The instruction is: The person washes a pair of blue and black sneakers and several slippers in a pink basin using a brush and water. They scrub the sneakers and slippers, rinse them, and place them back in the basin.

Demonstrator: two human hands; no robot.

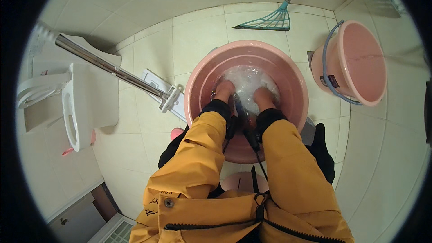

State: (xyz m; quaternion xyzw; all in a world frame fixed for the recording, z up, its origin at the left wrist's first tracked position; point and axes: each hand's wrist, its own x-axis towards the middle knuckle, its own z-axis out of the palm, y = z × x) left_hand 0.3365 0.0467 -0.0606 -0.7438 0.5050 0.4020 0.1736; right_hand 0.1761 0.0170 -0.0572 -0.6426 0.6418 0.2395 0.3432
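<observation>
A large round pink basin [192, 85] stands on the tiled floor in front of me, holding cloudy water with white suds [246, 77]. Both my hands reach down into it. My left hand [224, 88] dips into the foam on the left, its fingers hidden under the surface. To its right, my right hand [263, 96] goes into the suds, fingers also out of sight. Something whitish bulges beside it; whether it is cloth or foam I cannot tell. Dark material shows in the water between the hands. Black devices with a cable [252, 139] hang by my wrists.
At right, a pink bucket [318, 65] with a blue-grey handle stands by the wall. A teal fan-shaped floor scraper [270, 20] leans at the back. A flat mop [155, 81] with a metal pole lies left of the basin, near a white fixture [103, 99] and a pink slipper [177, 132].
</observation>
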